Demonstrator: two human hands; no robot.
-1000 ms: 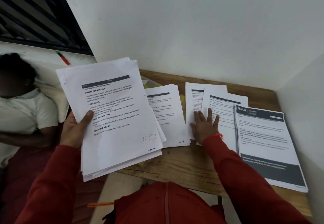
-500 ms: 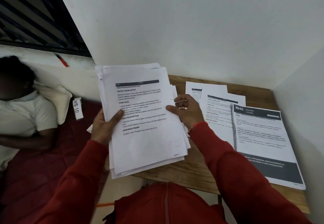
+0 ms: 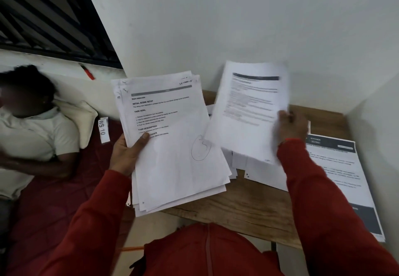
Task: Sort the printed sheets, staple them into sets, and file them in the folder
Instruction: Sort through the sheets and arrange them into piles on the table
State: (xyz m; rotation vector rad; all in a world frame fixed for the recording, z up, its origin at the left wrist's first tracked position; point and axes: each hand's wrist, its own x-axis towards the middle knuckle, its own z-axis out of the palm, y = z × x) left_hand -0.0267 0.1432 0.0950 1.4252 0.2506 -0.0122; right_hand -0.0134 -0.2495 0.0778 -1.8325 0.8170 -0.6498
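My left hand (image 3: 127,154) grips a thick stack of printed sheets (image 3: 172,146) by its left edge, thumb on the top page, held over the table's near left corner. My right hand (image 3: 290,127) pinches a single printed sheet (image 3: 248,111) by its right edge and holds it tilted in the air above the table, blurred by motion. Under it lie piles of sorted sheets (image 3: 259,170), partly hidden. A larger set with a dark header and footer (image 3: 345,180) lies at the table's right side.
The small wooden table (image 3: 248,208) sits in a corner between two white walls. To the left a person in a white shirt (image 3: 32,137) lies on a red mattress, beside a pillow and a "WS 10" label (image 3: 103,130). A barred window is upper left.
My right hand has taken the top sheet off the stack and carried it right and up over the table. The stack in my left hand now shows a different top page.
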